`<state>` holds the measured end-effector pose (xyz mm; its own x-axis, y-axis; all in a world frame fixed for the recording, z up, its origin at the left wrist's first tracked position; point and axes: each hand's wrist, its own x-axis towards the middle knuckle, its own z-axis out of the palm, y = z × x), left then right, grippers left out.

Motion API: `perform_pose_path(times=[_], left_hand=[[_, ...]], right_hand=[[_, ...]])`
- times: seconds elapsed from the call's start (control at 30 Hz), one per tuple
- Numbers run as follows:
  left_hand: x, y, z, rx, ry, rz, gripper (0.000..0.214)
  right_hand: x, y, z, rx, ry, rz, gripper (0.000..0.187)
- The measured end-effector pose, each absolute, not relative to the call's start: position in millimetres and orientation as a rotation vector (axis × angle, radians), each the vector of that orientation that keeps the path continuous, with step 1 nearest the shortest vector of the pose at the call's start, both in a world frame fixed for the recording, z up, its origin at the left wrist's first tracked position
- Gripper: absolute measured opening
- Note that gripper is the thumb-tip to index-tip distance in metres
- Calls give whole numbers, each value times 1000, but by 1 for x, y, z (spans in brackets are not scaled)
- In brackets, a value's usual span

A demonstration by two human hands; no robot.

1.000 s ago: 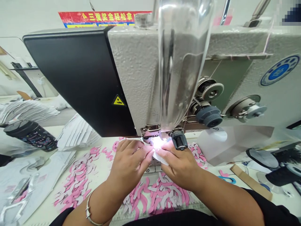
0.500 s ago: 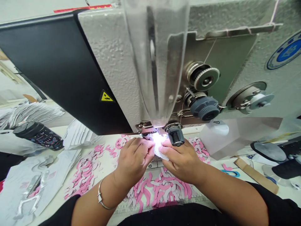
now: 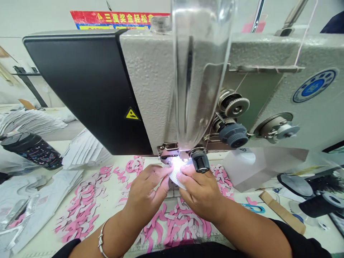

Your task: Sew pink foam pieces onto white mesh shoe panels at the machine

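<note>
A small white mesh-textured fabric piece [image 3: 177,181] lies under the lit needle area of a grey sewing machine [image 3: 145,79]. My left hand [image 3: 149,188] pinches its left edge between thumb and fingertips. On the other side, my right hand [image 3: 201,190] grips the piece with thumb on top and fingers curled beneath. Bright lamp light washes out the needle and the far end of the fabric. A black thread-guide knob [image 3: 200,161] partly covers my right fingers.
Pink and white curved scraps [image 3: 80,204] are strewn around the machine bed. At left stand a black tumbler [image 3: 32,150] and stacked white pieces [image 3: 86,150]. On the right are a translucent box [image 3: 258,168], a brown strip [image 3: 282,211] and a black thread spool [image 3: 321,205].
The view has tilted up and shifted, showing a red banner behind the machine. More of the white fabric shows between my hands, and my left hand's fingers are more spread from its thumb.
</note>
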<state>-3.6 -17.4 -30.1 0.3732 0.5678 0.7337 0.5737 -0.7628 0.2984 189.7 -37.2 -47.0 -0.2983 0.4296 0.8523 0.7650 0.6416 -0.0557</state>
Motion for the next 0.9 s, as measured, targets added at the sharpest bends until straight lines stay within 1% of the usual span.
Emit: perform_pose_path(times=[0.23,0.37,0.5,0.6,0.67,0.73,0.8,0.83,0.9], left_hand=[[-3,-14,-35,-2610,-1278,-1489,24],[-5,-13,-32,-2656,-1306,-1465,22],[-14,-16,-33,-2739,-1366,-1428,23],[-20,-23,-26,-2803,-1556,-1477,19],[-20,-28,-10,-2867,-1772,-1660,15],[-19,-34,10,-3056,-1854,-1975,15],[-29,-48,19,-3356,-1663,-2287,28],[-41,-61,14,-3476,-1517,-2396,37],[-80,-110,-22,-3461,-1498,-2466,50]], right_hand=[[188,-30,-47,-948,-1934,-453,19],[189,-25,-46,-958,-1971,-383,24],[189,-25,-44,-1001,-1988,-373,24],[189,-27,-42,-999,-1968,-384,23],[190,-28,-40,-1005,-1967,-381,22],[191,-30,-38,-1023,-1977,-377,22],[192,-30,-37,-1039,-1976,-372,23],[192,-31,-37,-1050,-1972,-368,23],[192,-31,-37,-1078,-1970,-350,22]])
